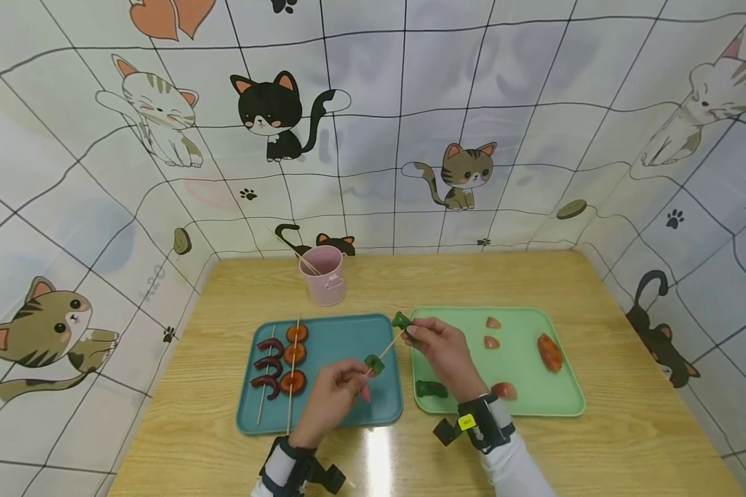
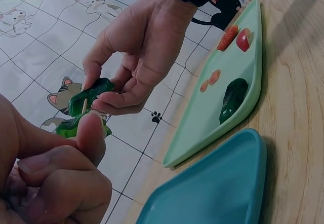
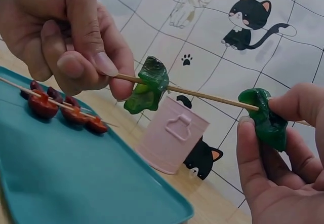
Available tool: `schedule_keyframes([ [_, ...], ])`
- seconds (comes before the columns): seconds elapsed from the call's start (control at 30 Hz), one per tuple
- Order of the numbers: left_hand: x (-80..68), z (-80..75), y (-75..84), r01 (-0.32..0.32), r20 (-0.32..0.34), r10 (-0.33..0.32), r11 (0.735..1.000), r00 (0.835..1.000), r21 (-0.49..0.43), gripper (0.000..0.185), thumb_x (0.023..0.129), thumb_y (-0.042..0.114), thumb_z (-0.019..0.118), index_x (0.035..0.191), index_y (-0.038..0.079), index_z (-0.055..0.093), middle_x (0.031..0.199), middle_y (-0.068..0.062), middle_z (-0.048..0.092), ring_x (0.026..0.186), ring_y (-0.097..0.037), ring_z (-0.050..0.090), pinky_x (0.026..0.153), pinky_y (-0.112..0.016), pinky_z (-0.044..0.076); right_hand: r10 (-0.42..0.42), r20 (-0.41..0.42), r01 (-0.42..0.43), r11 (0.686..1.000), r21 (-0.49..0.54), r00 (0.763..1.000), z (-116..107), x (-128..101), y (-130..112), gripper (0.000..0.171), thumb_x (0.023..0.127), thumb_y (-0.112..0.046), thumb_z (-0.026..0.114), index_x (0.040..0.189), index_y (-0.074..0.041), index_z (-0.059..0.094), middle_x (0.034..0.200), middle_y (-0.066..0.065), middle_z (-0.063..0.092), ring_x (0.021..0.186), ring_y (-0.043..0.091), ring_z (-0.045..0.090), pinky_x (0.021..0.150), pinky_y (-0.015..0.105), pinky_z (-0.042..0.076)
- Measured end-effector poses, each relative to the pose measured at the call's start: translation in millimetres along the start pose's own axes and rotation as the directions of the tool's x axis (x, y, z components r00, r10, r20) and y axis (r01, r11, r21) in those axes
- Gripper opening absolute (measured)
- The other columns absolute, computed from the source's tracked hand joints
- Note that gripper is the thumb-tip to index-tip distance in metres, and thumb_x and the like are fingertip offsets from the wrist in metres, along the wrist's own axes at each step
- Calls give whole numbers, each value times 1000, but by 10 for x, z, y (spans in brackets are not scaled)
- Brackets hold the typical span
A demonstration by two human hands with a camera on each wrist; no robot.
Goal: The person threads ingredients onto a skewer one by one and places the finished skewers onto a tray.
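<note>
My left hand (image 1: 332,393) pinches a bamboo skewer (image 3: 212,97) near one end, between thumb and fingers. One green pepper piece (image 3: 147,87) is threaded on it close to those fingers. Toward the other end, my right hand (image 1: 444,352) pinches a second green pepper piece (image 3: 268,125) between thumb and fingertips. The stick enters that piece, and a bit of wood shows beyond the thumb. Both hands are raised over the gap between the teal tray (image 1: 363,338) and the light green tray (image 1: 522,397).
On the teal tray's left lie a skewer of curled dark red pieces (image 1: 267,362) and a skewer of round orange-red pieces (image 1: 295,354). The green tray bears another green pepper piece (image 1: 431,389), an orange-red piece (image 1: 550,353) and several pinkish pieces. A pink bucket (image 1: 324,283) with sticks stands behind.
</note>
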State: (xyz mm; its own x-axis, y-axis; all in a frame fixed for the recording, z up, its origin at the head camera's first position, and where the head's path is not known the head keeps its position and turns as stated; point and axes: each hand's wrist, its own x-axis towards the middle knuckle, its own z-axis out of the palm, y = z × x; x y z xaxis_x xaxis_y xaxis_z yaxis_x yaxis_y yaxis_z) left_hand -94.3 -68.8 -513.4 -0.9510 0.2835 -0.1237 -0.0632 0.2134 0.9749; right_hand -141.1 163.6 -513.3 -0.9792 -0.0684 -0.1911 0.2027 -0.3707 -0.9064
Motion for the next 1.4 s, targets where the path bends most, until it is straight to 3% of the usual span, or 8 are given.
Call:
schedule_keyframes([
  [0.2,-17,-5,-42,8,-1,-8,1000,1000,5,17,100,3,58,106,1,73,75,-18,71,53,-5,45,52,-19,34,15,2,-15,1000,-15,1000,27,-70,106,13,95,-1,67,107,4,66,97,2,73,91,18,74,89,31,60],
  [0.37,-5,31,-40,-1,-23,2,1000,1000,17,18,100,2,56,105,3,73,76,-16,71,52,-4,42,52,-19,33,33,25,-31,995,-91,999,98,-138,204,26,94,-10,73,112,6,65,96,2,74,90,17,74,91,31,59],
  [0.73,2,28,-37,35,0,-35,999,999,-36,17,99,2,56,106,-2,71,74,-16,70,52,-6,42,49,-19,32,26,4,-26,999,-39,1000,141,-175,275,15,95,-3,69,108,3,64,101,3,71,87,14,73,89,31,60],
  [0.93,1,31,-60,33,-3,-33,998,999,-48,18,100,1,54,106,-1,71,75,-17,70,51,-6,41,49,-19,31,26,103,-11,989,-147,994,39,-170,239,32,96,-17,72,119,3,63,106,4,73,99,19,75,95,34,59],
  [1.1,-9,-3,-46,20,-14,-21,997,1000,-78,17,100,0,54,107,-1,70,75,-16,70,52,-6,44,50,-19,34,-9,203,71,951,-301,979,-81,-139,137,44,99,-28,70,134,-2,63,126,9,71,115,24,71,101,45,55],
  [1.23,-8,-46,-26,22,-33,-24,997,999,-71,18,99,0,54,106,-3,70,74,-14,69,54,-6,47,51,-20,36,-63,256,164,903,-397,965,-172,-87,45,43,101,-27,67,138,-6,62,137,14,66,124,25,66,101,42,56],
  [1.3,-5,-68,-20,36,-34,-39,997,999,-74,18,100,1,55,107,-3,70,75,-13,69,54,-7,47,50,-20,36,-86,257,200,867,-457,962,-232,-62,7,40,101,-25,67,138,-9,63,137,15,66,126,28,65,98,35,57],
  [1.4,-2,-99,-11,53,-31,-56,994,998,-92,18,101,3,55,109,-4,70,77,-15,69,54,-7,46,49,-20,34,-117,236,235,786,-572,965,-338,-47,-37,38,100,-28,69,136,-16,65,135,14,68,123,30,65,94,26,56],
])
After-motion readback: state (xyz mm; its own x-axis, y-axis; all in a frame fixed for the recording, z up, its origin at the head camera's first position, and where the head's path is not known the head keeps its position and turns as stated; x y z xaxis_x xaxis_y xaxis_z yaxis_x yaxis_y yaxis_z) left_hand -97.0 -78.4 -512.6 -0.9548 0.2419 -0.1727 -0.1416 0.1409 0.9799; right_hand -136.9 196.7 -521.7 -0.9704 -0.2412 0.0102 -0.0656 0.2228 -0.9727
